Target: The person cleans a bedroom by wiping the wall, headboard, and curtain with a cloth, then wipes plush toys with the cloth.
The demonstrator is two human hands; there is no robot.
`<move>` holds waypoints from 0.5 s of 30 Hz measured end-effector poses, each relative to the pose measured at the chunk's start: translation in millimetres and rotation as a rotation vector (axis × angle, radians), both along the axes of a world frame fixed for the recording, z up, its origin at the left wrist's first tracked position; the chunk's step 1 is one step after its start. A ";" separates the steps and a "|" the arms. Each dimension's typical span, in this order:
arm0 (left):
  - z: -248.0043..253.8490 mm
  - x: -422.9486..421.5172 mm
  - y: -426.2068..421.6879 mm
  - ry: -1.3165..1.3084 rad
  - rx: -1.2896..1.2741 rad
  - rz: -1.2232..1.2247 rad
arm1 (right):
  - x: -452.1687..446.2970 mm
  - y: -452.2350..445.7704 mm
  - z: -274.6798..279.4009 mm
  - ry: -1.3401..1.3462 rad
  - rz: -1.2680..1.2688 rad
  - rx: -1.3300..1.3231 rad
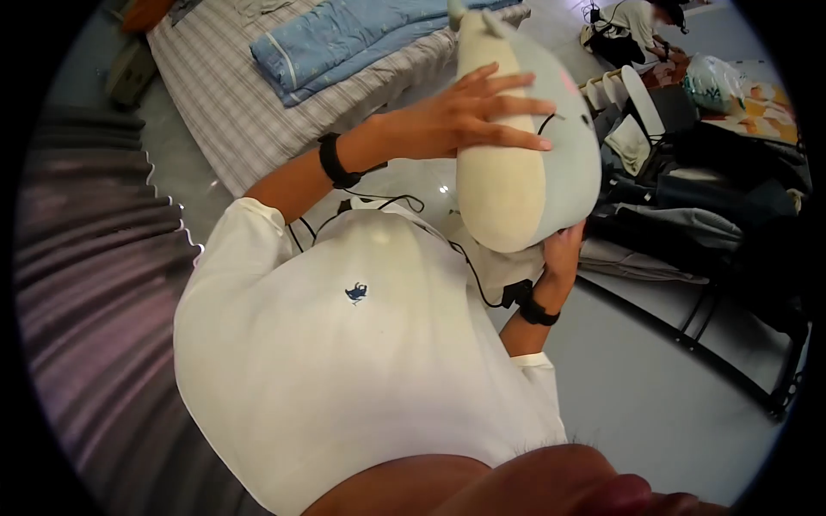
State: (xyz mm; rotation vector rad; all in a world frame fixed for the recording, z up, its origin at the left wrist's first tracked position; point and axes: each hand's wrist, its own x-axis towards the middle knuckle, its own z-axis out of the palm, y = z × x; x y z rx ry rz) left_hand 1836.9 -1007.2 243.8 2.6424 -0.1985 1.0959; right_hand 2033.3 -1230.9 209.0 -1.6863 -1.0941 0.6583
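A large plush toy (499, 189), cream on one side and pale blue-grey on the other, is held up before my chest. It has a dark eye, a pink cheek patch and small nubs at its top end. My left hand (490, 112) lies across its side, fingers spread over the cream and grey fabric; the thumb is hidden. Under the toy's lower end, my right hand (564, 248) supports it, most of its fingers out of sight behind the plush. Each wrist wears a black band with a small device, and thin black cables run from them.
A bed (206, 77) with a checked sheet carries a folded blue quilt (344, 52). Dark clothes (705, 198) pile on a black-framed rack (688, 340) at the right. A pleated curtain (95, 327) hangs at left. Another person (637, 30) crouches at the far upper right.
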 end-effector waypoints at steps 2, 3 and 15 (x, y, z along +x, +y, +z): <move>1.9 -3.1 8.8 -0.009 0.104 0.015 | -14.1 14.3 6.1 0.271 -0.020 0.225; -5.0 -1.0 9.2 -0.120 -0.039 0.105 | -15.3 20.1 12.0 0.178 -0.017 0.254; -15.3 -24.4 -8.2 0.427 -1.137 -0.205 | -47.1 45.0 -1.9 0.073 -0.241 0.325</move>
